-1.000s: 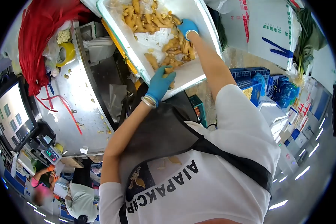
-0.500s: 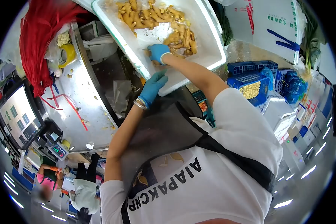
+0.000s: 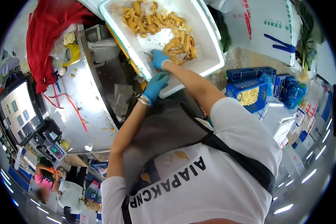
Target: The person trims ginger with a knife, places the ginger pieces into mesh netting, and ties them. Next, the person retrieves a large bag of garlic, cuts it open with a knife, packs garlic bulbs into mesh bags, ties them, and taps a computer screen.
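Pieces of ginger (image 3: 183,41) lie in a white foam box (image 3: 209,61), mostly toward its far and right sides, with some clear plastic among them. My right hand (image 3: 160,59), in a blue glove, is low in the box at its near left part, fingers curled; a thin greyish thing sticks out beside them, too small to name. My left hand (image 3: 155,87), also blue-gloved, is at the box's near left corner, just below my right hand. Its fingers are pressed together, and what they hold is hidden.
Left of the box is a metal table (image 3: 80,112) with red ties (image 3: 41,48), yellow tape (image 3: 74,55) and scraps. A screen (image 3: 18,110) and scale display (image 3: 57,151) stand beyond. Blue crates (image 3: 246,95) sit at right. Two people (image 3: 71,192) are at lower left.
My right hand has moved from the ginger at the box's right side to its near left part. My left hand has drawn back slightly toward me, away from a ginger piece it was touching.
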